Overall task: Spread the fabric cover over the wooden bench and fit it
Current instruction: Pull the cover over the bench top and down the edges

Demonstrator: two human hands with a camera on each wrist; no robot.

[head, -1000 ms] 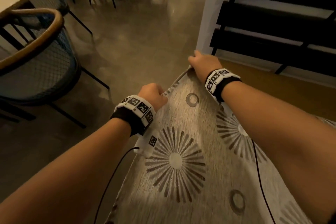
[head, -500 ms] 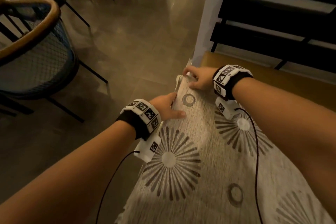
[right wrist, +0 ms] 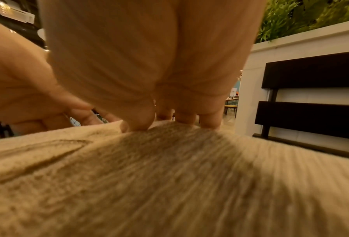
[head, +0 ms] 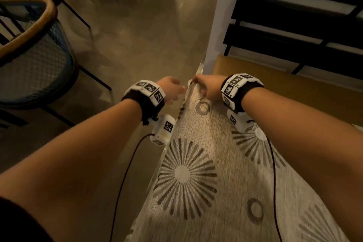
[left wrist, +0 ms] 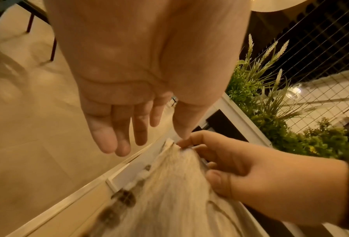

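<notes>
The grey fabric cover (head: 206,163) with sunburst prints lies along the wooden bench, whose bare seat (head: 294,88) shows to the right. My right hand (head: 198,83) grips the cover's far corner. In the right wrist view its thumb presses on top of the fabric (right wrist: 169,176) and its fingers (right wrist: 208,121) curl over the edge. The left wrist view shows that same right hand (left wrist: 187,142) pinching the corner of the fabric (left wrist: 169,200). My left hand (head: 173,90) hovers just left of the cover's edge, over the floor. There the left hand's fingers (left wrist: 116,133) are straight and hold nothing.
A mesh chair with a wooden rim (head: 35,55) stands on the floor at the left. A white post (head: 222,15) rises at the bench's far end, with dark backrest slats (head: 294,31) to its right. Green plants (left wrist: 260,96) grow behind the white ledge.
The cover's far end has come down onto the bench. My left hand has let go of the fabric and slid off its left edge. My right hand has moved onto the far corner.
</notes>
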